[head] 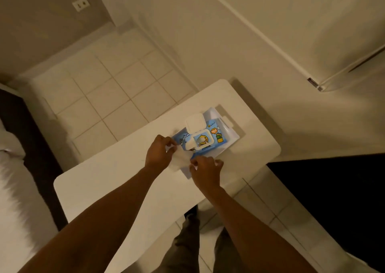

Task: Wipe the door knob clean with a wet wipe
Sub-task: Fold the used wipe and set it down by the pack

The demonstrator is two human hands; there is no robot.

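Note:
A blue pack of wet wipes [220, 141] lies on a small white table [116, 179], its white flip lid [194, 122] standing open. Just in front of the pack, a white wet wipe [180, 160] is stretched between both hands. My left hand [158, 150] pinches its left edge. My right hand [205, 170] pinches its right edge, partly over the pack's near corner. No door knob shows in this view.
Pale floor tiles [108, 97] lie beyond the table. A white door [229, 33] fills the upper right, with a latch plate [312, 82] on its edge. White bedding [12, 189] sits at the left. A dark opening [333, 199] lies at the right.

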